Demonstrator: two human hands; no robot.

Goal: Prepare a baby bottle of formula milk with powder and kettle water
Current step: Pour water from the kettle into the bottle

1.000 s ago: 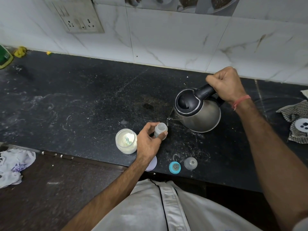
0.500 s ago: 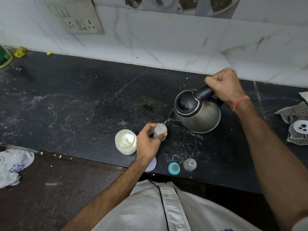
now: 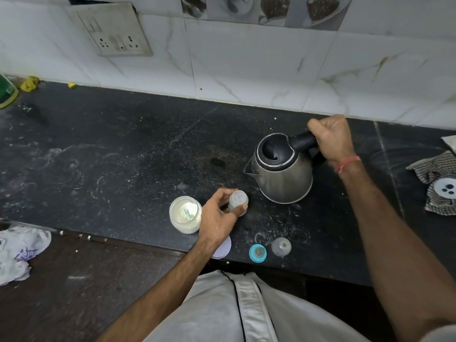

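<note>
A small clear baby bottle stands on the black counter, held upright by my left hand. My right hand grips the black handle of the steel kettle, which sits level to the right of the bottle, spout apart from it. An open jar of white powder with a scoop inside stands just left of my left hand. The blue teat ring and clear cap lie near the counter's front edge. A pale lid peeks out under my left wrist.
A checked cloth with a white disc lies at the right edge. A crumpled white bag sits lower left. A wall socket is mounted on the tiled wall. A green object is at far left.
The kettle has tipped back from pouring to level and moved right, away from the bottle's mouth. My left hand still holds the bottle in the same place.
</note>
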